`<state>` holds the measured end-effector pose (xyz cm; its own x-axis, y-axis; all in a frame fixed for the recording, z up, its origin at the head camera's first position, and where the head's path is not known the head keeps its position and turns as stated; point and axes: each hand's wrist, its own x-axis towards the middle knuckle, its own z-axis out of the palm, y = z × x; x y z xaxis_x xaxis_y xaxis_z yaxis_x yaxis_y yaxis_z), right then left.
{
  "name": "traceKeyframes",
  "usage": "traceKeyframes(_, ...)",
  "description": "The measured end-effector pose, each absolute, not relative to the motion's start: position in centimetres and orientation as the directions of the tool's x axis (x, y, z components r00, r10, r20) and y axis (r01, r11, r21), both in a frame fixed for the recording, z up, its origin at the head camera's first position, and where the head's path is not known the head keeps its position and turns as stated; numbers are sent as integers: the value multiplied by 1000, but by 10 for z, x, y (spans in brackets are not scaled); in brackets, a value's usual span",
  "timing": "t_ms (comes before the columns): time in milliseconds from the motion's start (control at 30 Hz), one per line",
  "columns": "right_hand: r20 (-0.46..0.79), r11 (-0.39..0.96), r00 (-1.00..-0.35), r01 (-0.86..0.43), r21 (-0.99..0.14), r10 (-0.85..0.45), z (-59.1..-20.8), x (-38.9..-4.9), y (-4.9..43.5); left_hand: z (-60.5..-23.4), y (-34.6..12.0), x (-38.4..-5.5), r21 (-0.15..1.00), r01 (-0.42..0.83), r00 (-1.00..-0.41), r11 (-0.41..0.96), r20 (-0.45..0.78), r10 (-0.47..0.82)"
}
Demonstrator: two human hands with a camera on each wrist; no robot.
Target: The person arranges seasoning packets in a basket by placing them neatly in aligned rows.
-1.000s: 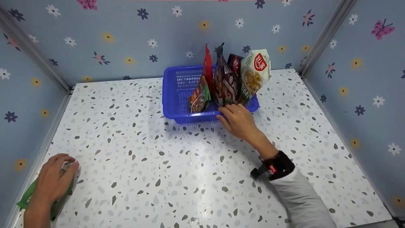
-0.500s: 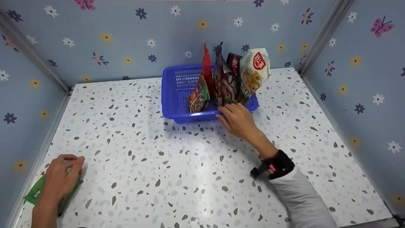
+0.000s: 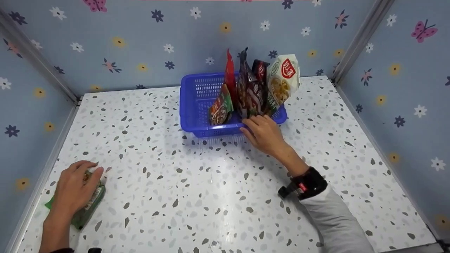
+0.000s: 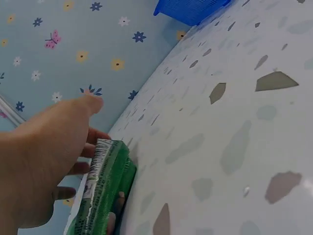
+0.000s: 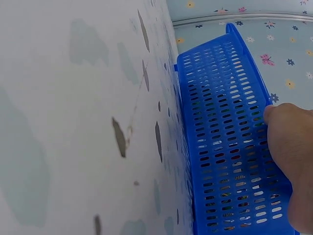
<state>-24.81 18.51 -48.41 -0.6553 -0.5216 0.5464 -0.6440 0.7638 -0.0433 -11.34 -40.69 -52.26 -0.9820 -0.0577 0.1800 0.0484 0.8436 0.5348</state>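
At the front left, my left hand reaches over a green food packet on the table, its fingers curved along it. The left wrist view shows fingers behind the upright edge of the packet, with the thumb raised apart from it. My right hand grips the front rim of a blue plastic basket, fingers over the rim and thumb outside. Inside the basket several food packets stand: a red one, a small red-green one, dark ones and a white one.
The speckled white table is enclosed by flower-patterned walls at the back and both sides. The basket stands near the back wall. A black wrist strap with a camera sits on the right forearm.
My left hand and the green packet have shifted right and away from the left wall, and more of the packet shows. The right hand and the basket have stayed put.
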Motion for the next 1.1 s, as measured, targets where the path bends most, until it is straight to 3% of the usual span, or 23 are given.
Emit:
traceKeyframes(167, 537, 765, -661, -643, -45, -524, -483, -247, 184, -514, -438, -100, 446, -137, -991, 884, -55, -126)
traceKeyframes(300, 540, 760, -658, -648, -49, -525, -483, -247, 184, -514, -453, -92, 375, -187, -978, 908, -160, -136)
traceKeyframes(633, 535, 765, -665, -642, -54, -521, -482, -248, 184, -512, -456, -96, 366, -195, -977, 910, -151, -149)
traceKeyframes(1100, 533, 765, -668, -642, -59, -519, -482, -248, 185, -506, -440, -101, 563, -174, -984, 808, -77, -158)
